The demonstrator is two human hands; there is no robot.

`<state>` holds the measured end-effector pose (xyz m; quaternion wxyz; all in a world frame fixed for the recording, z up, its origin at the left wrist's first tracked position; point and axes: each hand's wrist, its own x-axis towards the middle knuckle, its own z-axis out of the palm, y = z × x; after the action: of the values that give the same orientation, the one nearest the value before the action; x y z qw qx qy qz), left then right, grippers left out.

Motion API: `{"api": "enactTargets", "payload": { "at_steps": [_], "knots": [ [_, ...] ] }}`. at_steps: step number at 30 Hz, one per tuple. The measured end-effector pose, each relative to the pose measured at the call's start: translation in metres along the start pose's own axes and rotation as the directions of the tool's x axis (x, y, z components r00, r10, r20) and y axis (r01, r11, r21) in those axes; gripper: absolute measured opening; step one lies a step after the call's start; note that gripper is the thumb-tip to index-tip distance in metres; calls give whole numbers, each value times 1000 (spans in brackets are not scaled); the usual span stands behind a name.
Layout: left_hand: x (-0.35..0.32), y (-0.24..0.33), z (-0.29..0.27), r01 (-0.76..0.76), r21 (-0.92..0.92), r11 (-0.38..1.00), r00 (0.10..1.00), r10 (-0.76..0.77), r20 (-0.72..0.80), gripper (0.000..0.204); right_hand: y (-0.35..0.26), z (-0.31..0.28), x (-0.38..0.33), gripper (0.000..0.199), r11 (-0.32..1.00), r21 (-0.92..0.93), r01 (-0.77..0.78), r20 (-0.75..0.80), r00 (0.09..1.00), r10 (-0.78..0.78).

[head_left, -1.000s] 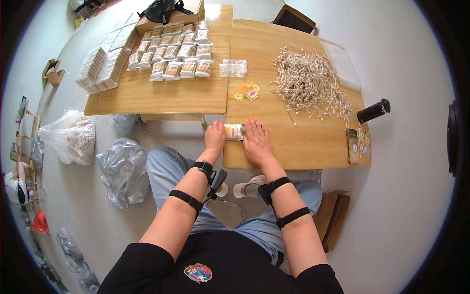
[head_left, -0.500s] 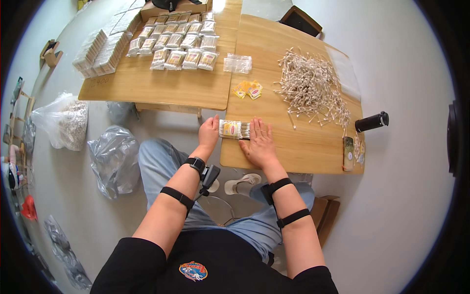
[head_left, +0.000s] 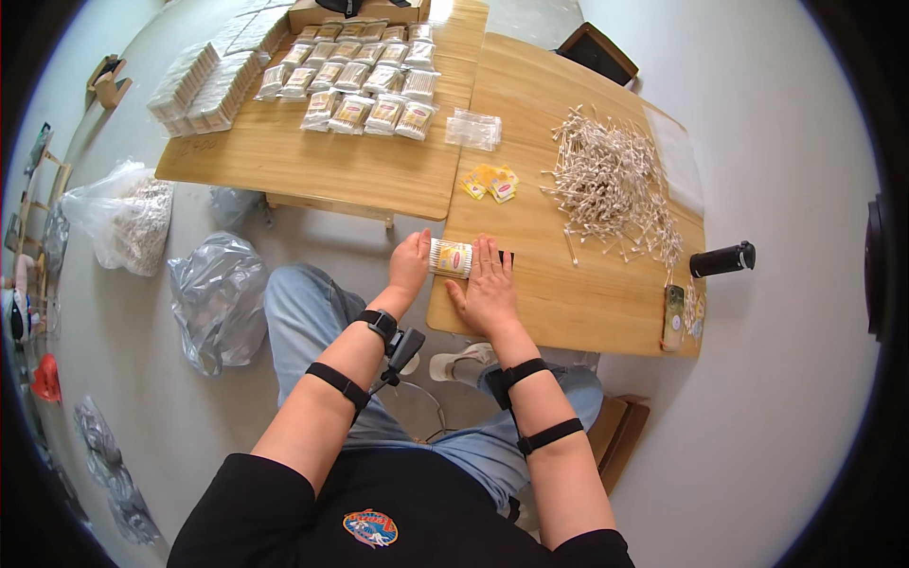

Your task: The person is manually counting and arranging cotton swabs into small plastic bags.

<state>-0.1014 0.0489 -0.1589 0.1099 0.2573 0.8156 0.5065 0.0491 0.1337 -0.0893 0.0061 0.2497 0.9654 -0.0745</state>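
A clear pack of cotton swabs with a yellow and white card lies at the near left edge of the right-hand table. My left hand is closed on the pack's left end. Flat over its right end lies my right hand, fingers stretched out and side by side. That end is hidden under the fingers. A small dark flat thing shows just past my right fingertips. Farther back are several yellow cards and a few clear plastic bags. To the right is a large heap of loose cotton swabs.
Rows of filled swab packs cover the left table, beside stacked white bundles. A phone and a black bottle are at the right edge. Plastic bags stand on the floor at left.
My right hand has slid left over the pack, closer to my left hand, covering more of the swabs. The dark thing has come into sight beside its fingers. The whole view has shifted slightly.
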Motion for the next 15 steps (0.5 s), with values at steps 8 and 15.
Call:
{"api": "enactTargets", "payload": {
  "at_steps": [8, 15],
  "knots": [
    [-9, 7, -28, 441, -528, 725, 896, -319, 309, 32, 3, 1, -3, 90, 1000, -2, -12, -27, 1000, 12],
    [-6, 0, -35, 631, -581, 514, 774, -377, 508, 20, 2, 3, 0, 89, 1000, -3, 2, -43, 999, -2]
  ]
}}
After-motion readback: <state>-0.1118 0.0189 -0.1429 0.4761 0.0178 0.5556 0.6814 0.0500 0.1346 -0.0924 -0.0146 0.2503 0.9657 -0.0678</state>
